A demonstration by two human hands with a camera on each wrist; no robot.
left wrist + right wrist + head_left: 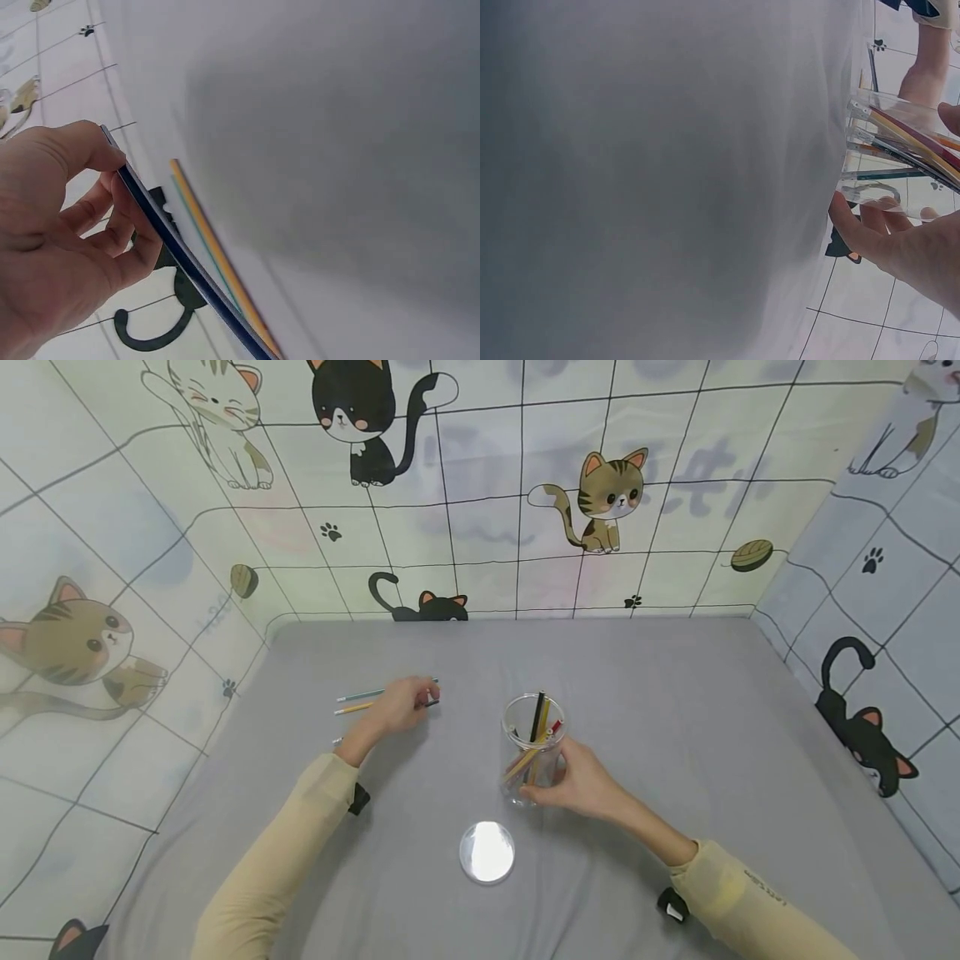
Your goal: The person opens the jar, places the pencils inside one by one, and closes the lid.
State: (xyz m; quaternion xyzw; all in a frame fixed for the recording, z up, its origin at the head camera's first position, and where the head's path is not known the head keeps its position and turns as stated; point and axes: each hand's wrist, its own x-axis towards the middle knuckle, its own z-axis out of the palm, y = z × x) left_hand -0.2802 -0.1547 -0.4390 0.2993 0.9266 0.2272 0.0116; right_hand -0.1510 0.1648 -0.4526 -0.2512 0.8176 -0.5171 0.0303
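The left hand [405,703] pinches a blue pencil [184,251] near one end over the desk [652,702], the right hand [585,785] curls round the upright jar [512,789] there, and a slack pinch could drop the pencil, a slack grip tip the jar.

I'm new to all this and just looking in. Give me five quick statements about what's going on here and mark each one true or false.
1. The right hand grips a clear jar. True.
2. The jar is empty. False: several pencils stand in it.
3. The left hand holds nothing. False: it pinches a dark blue pencil, as the left wrist view shows.
4. A round disc lies on the grey cloth, apart from the jar. True.
5. The person's sleeves are black. False: they are pale yellow.
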